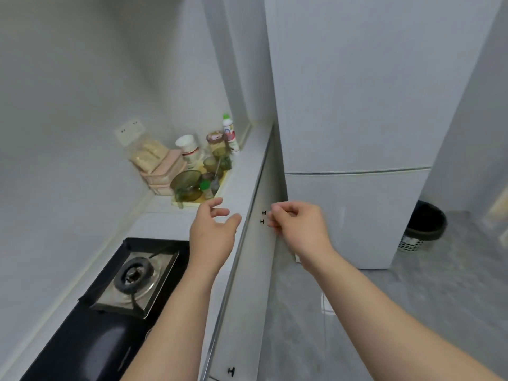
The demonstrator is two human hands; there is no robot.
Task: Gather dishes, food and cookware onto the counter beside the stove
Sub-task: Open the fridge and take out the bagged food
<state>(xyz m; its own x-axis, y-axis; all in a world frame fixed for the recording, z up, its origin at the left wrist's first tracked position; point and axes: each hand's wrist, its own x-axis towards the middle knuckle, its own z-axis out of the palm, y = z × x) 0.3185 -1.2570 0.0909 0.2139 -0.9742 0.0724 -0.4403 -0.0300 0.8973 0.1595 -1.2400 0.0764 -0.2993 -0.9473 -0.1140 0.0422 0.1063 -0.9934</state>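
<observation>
Pale grey-white walls [68, 78]; double wall socket [129, 132]. Tall white two-door refrigerator [371, 105], right. White cabinet doors [247, 298], small black knobs [263, 213]. Grey marbled floor tiles [412, 312]. Black mesh waste bin [423, 226] beside refrigerator.

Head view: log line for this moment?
left hand: open, over white countertop | right hand: fingers curled beside small black cabinet knobs, grip unclear | pale yellow tray of dishes: far end of countertop

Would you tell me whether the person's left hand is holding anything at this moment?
No, the left hand hovers over the counter edge with its fingers spread and relaxed, gripping nothing.
</observation>
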